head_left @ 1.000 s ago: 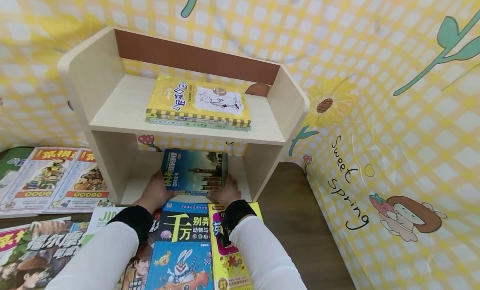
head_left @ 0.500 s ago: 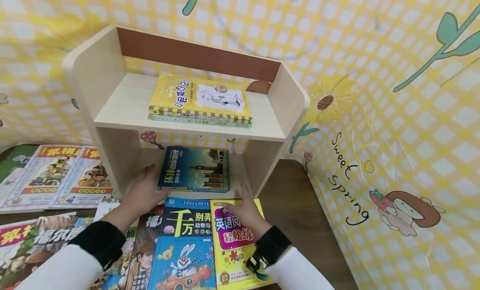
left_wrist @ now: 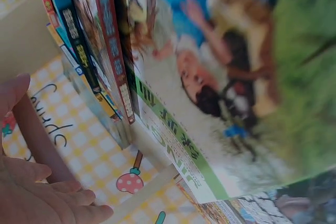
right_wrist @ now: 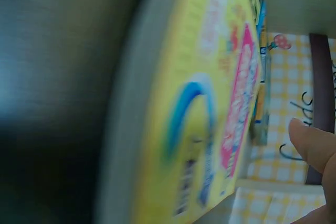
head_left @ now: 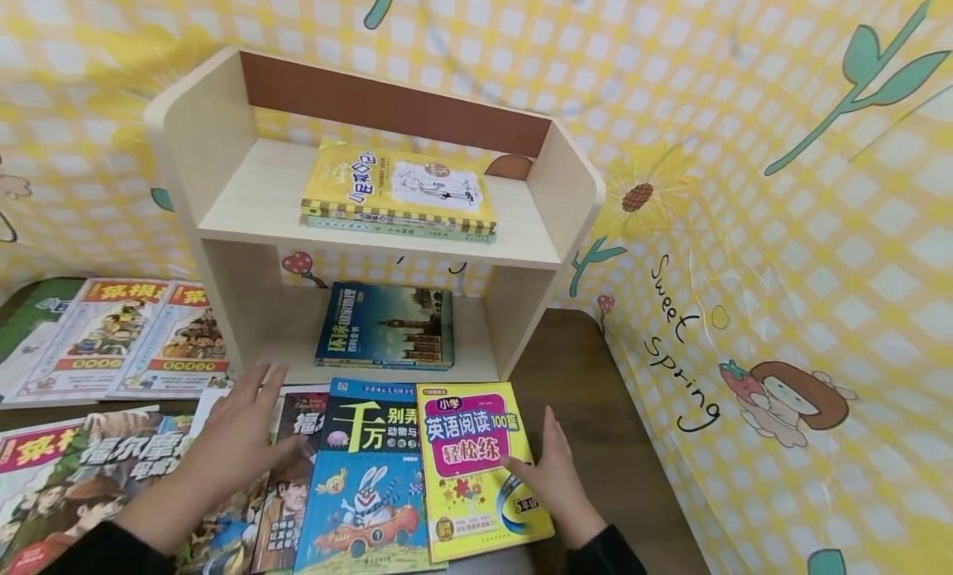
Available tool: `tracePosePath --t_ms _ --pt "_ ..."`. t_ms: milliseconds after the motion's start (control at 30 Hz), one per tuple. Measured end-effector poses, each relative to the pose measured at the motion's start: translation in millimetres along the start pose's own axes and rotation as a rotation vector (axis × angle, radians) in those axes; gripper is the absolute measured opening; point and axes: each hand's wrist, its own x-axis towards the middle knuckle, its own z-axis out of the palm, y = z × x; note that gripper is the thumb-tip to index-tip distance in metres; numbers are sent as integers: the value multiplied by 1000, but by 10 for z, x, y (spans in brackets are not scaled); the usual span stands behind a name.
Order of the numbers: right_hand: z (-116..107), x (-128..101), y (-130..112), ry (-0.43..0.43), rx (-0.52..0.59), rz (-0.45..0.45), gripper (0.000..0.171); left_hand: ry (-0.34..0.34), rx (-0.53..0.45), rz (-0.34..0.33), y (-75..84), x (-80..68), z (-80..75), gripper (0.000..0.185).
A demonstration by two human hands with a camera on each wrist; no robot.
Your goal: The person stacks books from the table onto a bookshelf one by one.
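Note:
My left hand point(head_left: 219, 447) hovers with loosely spread fingers over the magazines left of the blue rabbit book point(head_left: 365, 484). Nothing is in its grasp. My right hand point(head_left: 557, 484) is beside the right edge of the yellow English reading book point(head_left: 465, 517), its thumb over the cover; whether it touches the book, I cannot tell. A stack of dark blue geography books point(head_left: 387, 327) lies flat on the lower shelf of the small wooden bookcase point(head_left: 536, 327). In the left wrist view, the left fingers point(left_wrist: 47, 198) appear relaxed beside a JIN-lettered magazine point(left_wrist: 210, 156).
Yellow comic books point(head_left: 402, 186) lie stacked on the upper shelf. Several magazines point(head_left: 104, 343) cover the left of the dark wooden table point(head_left: 596, 409). Yellow checked cloth point(head_left: 744, 186) hangs behind and to the right.
Both hands have let go of the geography book stack and drawn back from the lower shelf, toward the front. The left went left, the right went right. The stack stays on the shelf.

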Motion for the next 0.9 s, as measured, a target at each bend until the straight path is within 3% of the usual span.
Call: tracePosePath --t_ms 200,433,633,900 --pt "20 -176 179 31 -179 107 106 -1 2 13 3 -200 9 111" --pt "80 -295 287 3 -204 174 112 10 9 53 24 -392 57 112" --pt "174 -381 243 14 -244 186 113 -32 -59 14 24 -573 137 112" --pt "264 -441 165 25 -364 214 104 -48 -46 -41 33 -715 217 113"
